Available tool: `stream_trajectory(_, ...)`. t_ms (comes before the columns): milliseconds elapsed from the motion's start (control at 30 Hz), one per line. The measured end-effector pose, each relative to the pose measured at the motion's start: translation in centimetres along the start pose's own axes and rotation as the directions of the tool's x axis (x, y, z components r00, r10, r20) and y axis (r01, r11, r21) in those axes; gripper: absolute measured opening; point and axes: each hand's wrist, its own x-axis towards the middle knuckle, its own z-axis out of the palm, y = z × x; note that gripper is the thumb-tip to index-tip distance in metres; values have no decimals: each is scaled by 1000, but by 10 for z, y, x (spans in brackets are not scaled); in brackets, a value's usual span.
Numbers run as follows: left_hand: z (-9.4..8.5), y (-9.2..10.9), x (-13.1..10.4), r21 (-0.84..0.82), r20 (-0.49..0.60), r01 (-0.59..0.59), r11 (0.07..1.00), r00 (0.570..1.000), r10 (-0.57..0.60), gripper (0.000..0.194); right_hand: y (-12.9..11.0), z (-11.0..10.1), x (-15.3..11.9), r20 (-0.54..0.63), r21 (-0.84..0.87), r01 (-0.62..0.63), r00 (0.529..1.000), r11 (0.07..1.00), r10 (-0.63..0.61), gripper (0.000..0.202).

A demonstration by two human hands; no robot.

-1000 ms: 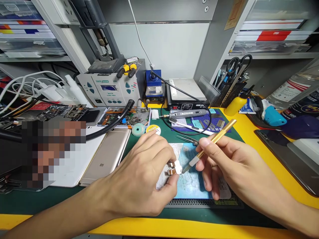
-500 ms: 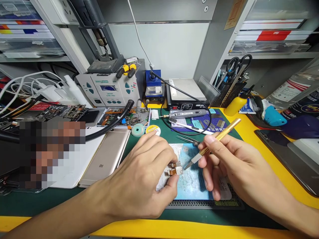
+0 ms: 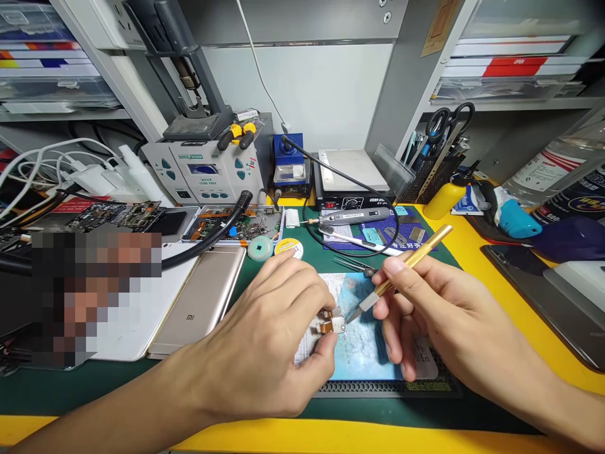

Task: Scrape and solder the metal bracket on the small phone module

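Note:
Between the thumb and index finger of my left hand (image 3: 278, 334) is a small metal part with copper-coloured flex strips (image 3: 336, 324), possibly a phone camera module. My right hand (image 3: 420, 302) grips a gold-handled craft knife (image 3: 416, 255) like a pen. Its grey blade tip is at the right edge of the small part; whether it touches I cannot tell. Under both hands lies a blue and white printed sheet (image 3: 366, 353), on a green mat (image 3: 246, 384). Tweezers (image 3: 354, 265) rest just beyond my right fingertips, partly hidden by them.
A gold phone (image 3: 198, 302) lies left, with a tray of electronic parts (image 3: 236, 224) behind it. A hot-air station (image 3: 203, 170), a hot plate (image 3: 352, 180) and a grey pen-shaped tool (image 3: 354, 216) stand or lie at the back. A dark phone (image 3: 543, 302) sits right.
The whole view has shifted very slightly. Both hands, the small part and the knife keep nearly the same places relative to each other.

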Motion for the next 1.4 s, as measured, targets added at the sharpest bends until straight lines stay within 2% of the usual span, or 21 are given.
stream_trajectory(233, 1, -1, 0, 5, 5, 13, 1000, 1000, -13, 7, 1, 0, 0, 7, -3, 4, 1000, 1000, -4, 52)
stream_trajectory(1400, 1, 0, 0, -24, 18, 13, 1000, 1000, -12, 15, 0, 4, -1, 21, 11, 45, 999, 999, -45, 48)
